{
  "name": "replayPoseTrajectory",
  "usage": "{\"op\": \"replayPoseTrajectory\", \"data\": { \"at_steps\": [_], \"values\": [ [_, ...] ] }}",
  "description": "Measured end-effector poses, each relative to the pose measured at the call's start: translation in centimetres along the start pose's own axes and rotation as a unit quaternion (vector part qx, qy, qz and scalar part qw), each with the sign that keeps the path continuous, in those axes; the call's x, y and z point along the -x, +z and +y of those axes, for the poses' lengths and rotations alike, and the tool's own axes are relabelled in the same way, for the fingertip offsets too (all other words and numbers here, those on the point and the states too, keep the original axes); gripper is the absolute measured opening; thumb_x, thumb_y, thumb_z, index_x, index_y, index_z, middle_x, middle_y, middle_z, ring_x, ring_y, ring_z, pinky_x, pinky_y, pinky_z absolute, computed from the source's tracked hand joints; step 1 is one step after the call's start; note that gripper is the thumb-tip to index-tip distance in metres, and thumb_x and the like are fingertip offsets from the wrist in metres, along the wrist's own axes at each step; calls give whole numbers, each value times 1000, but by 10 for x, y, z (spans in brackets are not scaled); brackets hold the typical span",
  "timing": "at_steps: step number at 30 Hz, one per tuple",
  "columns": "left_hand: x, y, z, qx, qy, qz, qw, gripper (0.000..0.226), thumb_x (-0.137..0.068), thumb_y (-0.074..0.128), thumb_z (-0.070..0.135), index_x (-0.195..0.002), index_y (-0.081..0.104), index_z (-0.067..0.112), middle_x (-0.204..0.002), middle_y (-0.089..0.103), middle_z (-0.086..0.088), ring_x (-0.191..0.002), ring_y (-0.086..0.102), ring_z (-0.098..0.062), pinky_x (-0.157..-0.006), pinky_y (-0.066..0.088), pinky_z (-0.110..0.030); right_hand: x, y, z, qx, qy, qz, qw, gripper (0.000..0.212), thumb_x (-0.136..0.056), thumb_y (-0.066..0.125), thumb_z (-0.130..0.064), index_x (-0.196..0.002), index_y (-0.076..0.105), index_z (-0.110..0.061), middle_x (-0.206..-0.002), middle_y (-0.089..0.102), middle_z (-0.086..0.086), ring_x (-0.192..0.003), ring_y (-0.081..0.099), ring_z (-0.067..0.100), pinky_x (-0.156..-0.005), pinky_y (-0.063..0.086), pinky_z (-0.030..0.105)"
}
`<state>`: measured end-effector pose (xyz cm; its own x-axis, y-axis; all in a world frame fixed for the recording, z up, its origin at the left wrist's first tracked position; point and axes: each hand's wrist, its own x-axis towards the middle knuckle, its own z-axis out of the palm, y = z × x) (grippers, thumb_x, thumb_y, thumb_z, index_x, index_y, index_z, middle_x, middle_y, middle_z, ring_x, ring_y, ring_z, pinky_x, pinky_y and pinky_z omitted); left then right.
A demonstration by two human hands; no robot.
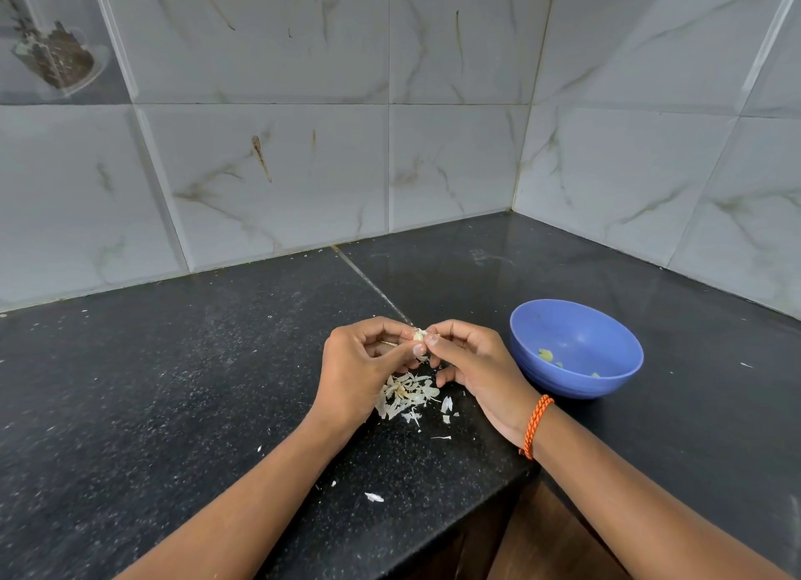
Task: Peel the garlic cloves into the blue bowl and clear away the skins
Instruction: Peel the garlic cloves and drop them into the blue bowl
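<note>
Though mostly hidden by fingertips, garlic clove (418,336) pinched btwn left hand (363,369) & right hand (470,365), skins (407,394) partly under left hand, blue bowl (576,348) right, open counter (173,384) left.

Even, soft light, faint glare on dark counter (498,259), sharp center, wide-angle bending at edges.

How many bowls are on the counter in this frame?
1. The blue bowl sits on the dark counter, to the right of the right hand; nothing hides another bowl, as far as the view shows.
</note>
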<state>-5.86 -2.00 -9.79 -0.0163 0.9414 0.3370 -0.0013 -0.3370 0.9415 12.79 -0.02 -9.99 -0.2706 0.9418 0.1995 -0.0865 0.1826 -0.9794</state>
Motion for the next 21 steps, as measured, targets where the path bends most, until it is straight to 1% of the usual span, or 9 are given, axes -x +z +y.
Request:
{"op": "replayPoseTrajectory", "data": {
  "at_steps": [3,7,10,13,16,21],
  "values": [
    [0,0,2,11,-5,-5,1000,18,-87,89,13,-101,82,5,-91,83,-12,-84,80,-39,-76,66,-32,-1,0,1,10,2,-9,1000,17,-106,63,-13,-109,76,-1,-86,63,5,-82,57,12,-66,54,29],
    [0,0,3,22,-10,-15,1000,17,-88,87,12,-102,82,6,-94,83,-11,-83,79,-31,-76,64,-29,-2,1,2,30,3,-15,999,20,-108,60,-17,-110,74,-3,-84,61,9,-80,57,15,-68,53,29],
    [0,-1,2,36,-12,-26,999,17,-91,85,10,-107,83,5,-96,84,-12,-89,81,-34,-79,65,-30,-2,1,2,45,-1,-12,999,23,-109,58,-20,-111,72,-2,-83,60,9,-79,56,16,-68,53,30],
    [-1,-2,0,49,-15,-37,998,19,-93,82,8,-112,83,5,-99,84,-13,-94,82,-33,-81,65,-30,-1,2,2,42,-8,-7,999,23,-110,58,-20,-112,71,-1,-80,58,9,-76,56,15,-66,52,29],
    [-2,-3,-1,56,-16,-35,998,19,-93,81,5,-112,82,3,-100,84,-15,-91,82,-32,-80,66,-30,0,2,1,32,-8,-9,999,22,-109,60,-19,-111,72,-1,-79,58,9,-75,56,15,-66,52,29],
    [-3,-5,-2,73,-17,-14,997,17,-92,81,-1,-108,81,0,-100,83,-16,-83,81,-27,-77,66,-28,0,0,-2,-29,-4,-4,1000,16,-105,63,-14,-106,74,-1,-84,57,14,-78,56,20,-63,50,30]
  ]
}}
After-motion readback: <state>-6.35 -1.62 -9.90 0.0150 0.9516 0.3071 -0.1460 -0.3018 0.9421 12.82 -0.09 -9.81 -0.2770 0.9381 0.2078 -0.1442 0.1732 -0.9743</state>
